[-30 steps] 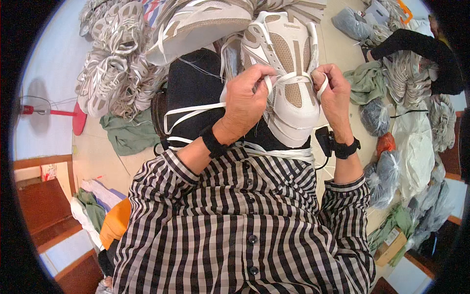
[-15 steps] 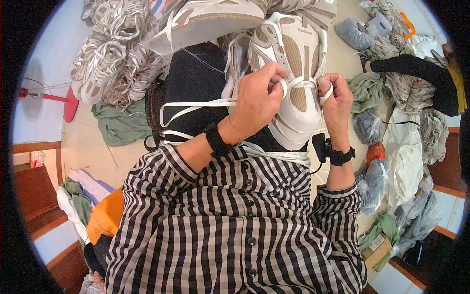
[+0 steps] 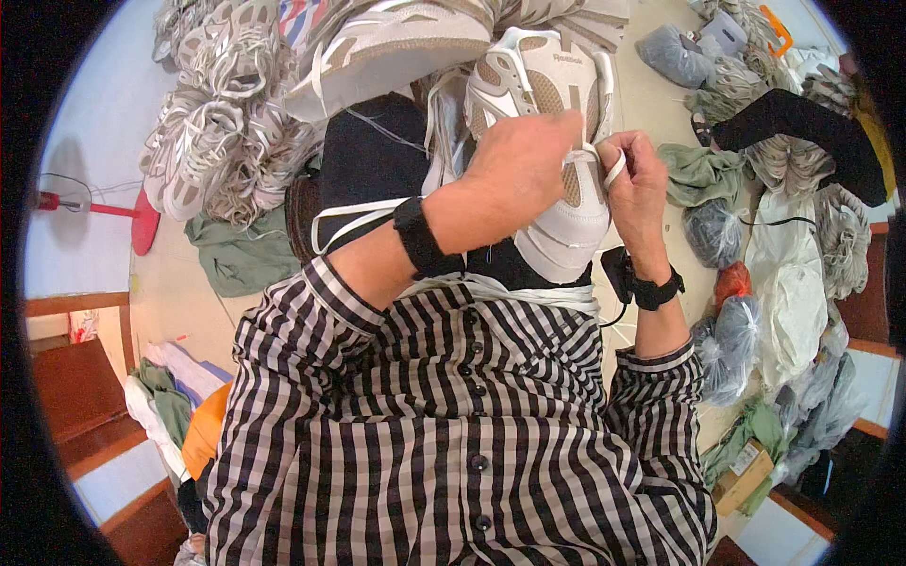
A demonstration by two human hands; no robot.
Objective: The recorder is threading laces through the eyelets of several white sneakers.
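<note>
A white and beige sneaker upper [image 3: 564, 231] lies over my lap with its toe toward me. My left hand [image 3: 514, 174] reaches across it, fingers curled together and slightly blurred at the tips. That hand covers part of the eyelet row, and the lace in its grip is mostly hidden. Beside the upper's right edge, my right hand [image 3: 637, 179] pinches a white shoelace [image 3: 616, 170] between thumb and fingers. A lace strand crosses the front of the tongue. Left of my left wrist, a long loose loop of lace hangs over dark cloth [image 3: 373, 156].
Bundled uppers [image 3: 222, 123] pile up at the far left, above green cloth [image 3: 241, 250]. Another large upper [image 3: 396, 57] lies just beyond my hands. Plastic-wrapped bundles [image 3: 713, 231], a white sack [image 3: 783, 283] and a black sleeve [image 3: 797, 132] are at the right.
My left hand has moved right and across the upper, drawing the loose lace shorter. My right hand has shifted slightly left and still pinches the lace.
</note>
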